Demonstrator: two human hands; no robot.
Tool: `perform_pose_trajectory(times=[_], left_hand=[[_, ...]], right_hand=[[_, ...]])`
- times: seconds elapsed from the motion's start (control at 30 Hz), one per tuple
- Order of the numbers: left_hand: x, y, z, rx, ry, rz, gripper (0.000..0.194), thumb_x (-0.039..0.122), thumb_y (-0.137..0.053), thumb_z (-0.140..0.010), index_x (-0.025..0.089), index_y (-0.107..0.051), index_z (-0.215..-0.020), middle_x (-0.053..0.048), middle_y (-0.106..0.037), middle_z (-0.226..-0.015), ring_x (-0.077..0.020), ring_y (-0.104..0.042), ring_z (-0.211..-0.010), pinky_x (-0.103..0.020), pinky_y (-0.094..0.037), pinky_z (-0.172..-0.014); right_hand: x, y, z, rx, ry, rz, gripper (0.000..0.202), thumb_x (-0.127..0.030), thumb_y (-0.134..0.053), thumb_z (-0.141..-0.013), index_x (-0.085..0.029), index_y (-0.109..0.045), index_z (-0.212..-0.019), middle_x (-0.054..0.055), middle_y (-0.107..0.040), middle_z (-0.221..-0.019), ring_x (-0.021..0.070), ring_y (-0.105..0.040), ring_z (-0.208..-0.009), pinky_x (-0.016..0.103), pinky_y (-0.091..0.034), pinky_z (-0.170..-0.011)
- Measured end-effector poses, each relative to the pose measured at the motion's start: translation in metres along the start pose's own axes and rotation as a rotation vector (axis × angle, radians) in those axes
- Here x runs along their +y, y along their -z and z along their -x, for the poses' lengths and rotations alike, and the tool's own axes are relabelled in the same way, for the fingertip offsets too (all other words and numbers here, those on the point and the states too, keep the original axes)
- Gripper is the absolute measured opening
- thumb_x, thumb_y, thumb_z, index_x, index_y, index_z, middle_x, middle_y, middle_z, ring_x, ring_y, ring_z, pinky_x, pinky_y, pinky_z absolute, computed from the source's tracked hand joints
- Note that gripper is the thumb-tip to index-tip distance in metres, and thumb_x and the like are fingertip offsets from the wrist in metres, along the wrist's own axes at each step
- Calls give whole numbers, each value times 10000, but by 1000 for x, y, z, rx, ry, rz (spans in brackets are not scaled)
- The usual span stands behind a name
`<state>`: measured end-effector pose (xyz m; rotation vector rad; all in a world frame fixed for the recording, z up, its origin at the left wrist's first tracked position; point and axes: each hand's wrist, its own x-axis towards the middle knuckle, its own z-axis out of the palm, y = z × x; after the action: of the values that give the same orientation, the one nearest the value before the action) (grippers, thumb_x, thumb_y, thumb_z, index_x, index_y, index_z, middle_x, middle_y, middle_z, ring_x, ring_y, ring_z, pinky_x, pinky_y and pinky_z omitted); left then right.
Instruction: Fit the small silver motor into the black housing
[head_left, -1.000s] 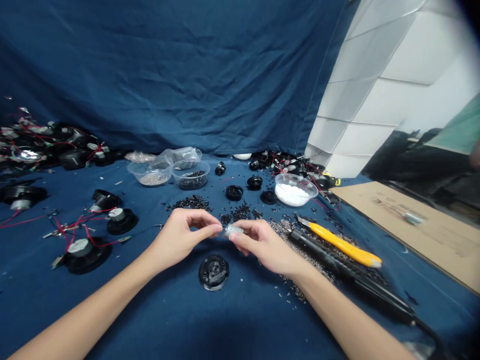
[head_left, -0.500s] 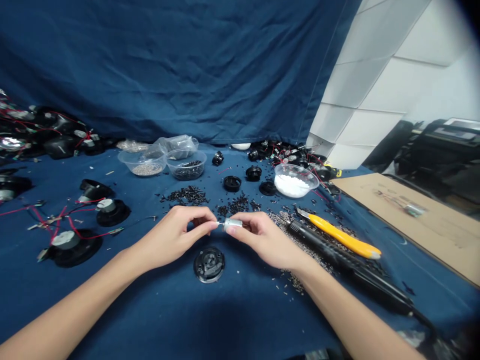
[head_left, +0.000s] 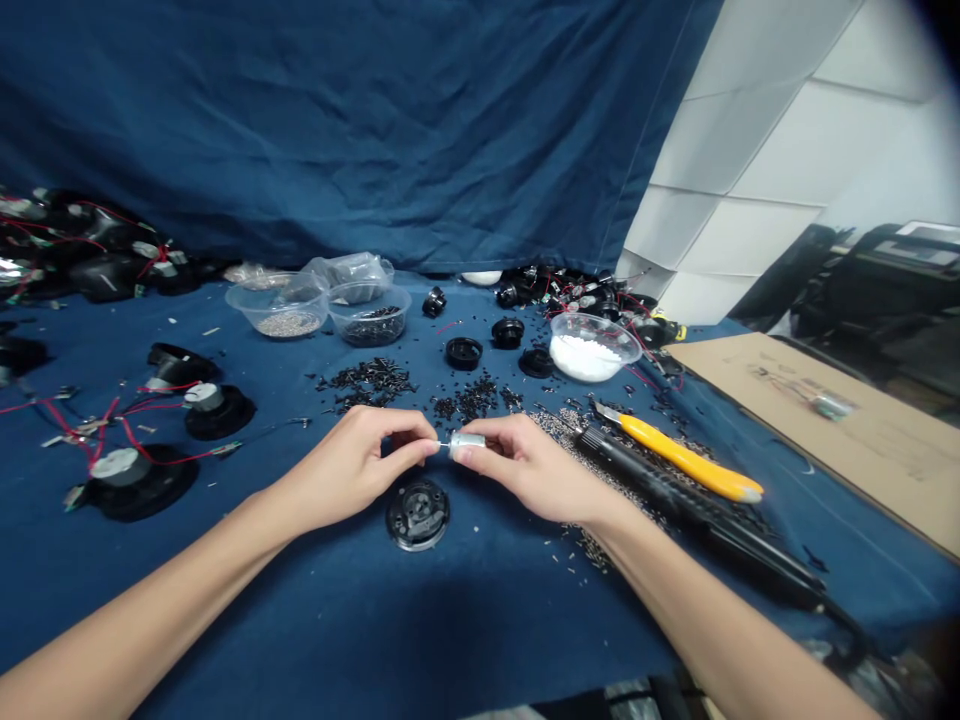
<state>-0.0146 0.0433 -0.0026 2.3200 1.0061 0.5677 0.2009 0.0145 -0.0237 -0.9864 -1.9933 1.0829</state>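
Between the thumb and fingers of my right hand (head_left: pixel 525 465) lies a small silver motor (head_left: pixel 469 441), its shaft pointing left. My left hand (head_left: pixel 367 460) pinches at the shaft's tip; a tiny whitish part shows at the fingertips, too small to name. A round black plastic base (head_left: pixel 418 515) rests on the blue cloth just below my hands. Beyond them are heaps of small black screws (head_left: pixel 367 382) and black bits (head_left: pixel 472 397).
Clear bowls with metal bits (head_left: pixel 287 324), black parts (head_left: pixel 375 328) and white pieces (head_left: pixel 585 358) stand behind. To the right lie a yellow utility knife (head_left: pixel 682 455), a black electric screwdriver (head_left: pixel 675 505) and cardboard (head_left: pixel 885 450). Wired motor assemblies (head_left: pixel 124 475) are at left.
The view has shifted slightly, so the things on the cloth sit a little higher in the picture. Both hands keep the same hold around the motor.
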Motion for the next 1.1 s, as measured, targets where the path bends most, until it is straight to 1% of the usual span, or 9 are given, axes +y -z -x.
perform_pose_trajectory(times=[0.13, 0.33, 0.47, 0.53, 0.67, 0.77, 0.83, 0.97, 1.1], left_hand=[[-2, -3, 0, -6, 2, -12, 268, 385, -533, -918, 175, -679, -838, 5, -678, -747, -140, -598, -697, -216, -396, -589], [-5, -8, -1, -26, 22, 4, 247, 366, -534, -907, 172, -676, -849, -3, -673, -751, -158, -600, -718, -239, -438, -681], [1, -8, -2, -85, 27, 49, 267, 392, -524, -916, 173, -653, -837, 5, -658, -738, -150, -577, -695, -241, -438, -667], [3, -6, -2, -97, 23, 95, 259, 405, -535, -913, 181, -663, -890, 1, -679, -803, -155, -599, -746, -247, -452, -707], [-1, -3, -4, 38, 33, 176, 276, 408, -516, -930, 197, -667, -1025, -21, -711, -965, -178, -643, -895, -274, -463, -831], [-7, -3, -6, 148, 37, 202, 294, 405, -499, -938, 173, -676, -973, -33, -712, -892, -182, -650, -871, -277, -471, -815], [-8, -5, -6, 165, 33, 202, 301, 402, -495, -939, 166, -681, -936, -33, -709, -862, -183, -649, -851, -276, -473, -794], [-1, -11, -4, 144, 31, 174, 297, 394, -480, -943, 180, -685, -928, -29, -712, -878, -189, -644, -846, -282, -469, -772], [11, -14, -1, 168, 24, 162, 240, 336, -489, -935, 188, -678, -930, -26, -716, -929, -188, -637, -868, -286, -467, -785]], right_hand=[[2, 1, -1, -1, -6, 11, 364, -451, -521, -971, -131, -613, -824, -44, -428, -677, 90, -334, -615, 236, -265, -550], [6, 2, -1, -3, 17, 113, 324, -386, -499, -974, -130, -655, -851, -40, -444, -663, 97, -355, -610, 246, -258, -547], [-3, 8, 1, -7, -24, 161, 312, -395, -533, -955, -135, -663, -842, -47, -426, -634, 93, -341, -592, 244, -255, -533], [-12, 14, 2, -13, -43, 222, 299, -414, -557, -939, -150, -672, -858, -49, -444, -626, 94, -360, -583, 239, -272, -531], [-37, 23, 5, -3, -143, 559, 226, -398, -632, -886, -179, -685, -898, -13, -568, -659, 130, -482, -606, 249, -316, -550], [-53, 21, 3, -56, -174, 882, 191, -366, -674, -855, -175, -692, -853, 51, -624, -716, 203, -573, -694, 279, -359, -599], [-60, 16, -1, -125, -155, 1016, 164, -325, -695, -837, -162, -693, -823, 80, -635, -724, 238, -608, -730, 296, -391, -630], [-67, 6, -14, -272, -141, 1054, 131, -235, -761, -764, -135, -683, -732, 84, -623, -662, 240, -635, -696, 299, -434, -644], [-64, 4, -22, -314, -111, 1058, 159, -249, -794, -734, -129, -689, -724, 91, -635, -672, 246, -643, -694, 309, -451, -646]])
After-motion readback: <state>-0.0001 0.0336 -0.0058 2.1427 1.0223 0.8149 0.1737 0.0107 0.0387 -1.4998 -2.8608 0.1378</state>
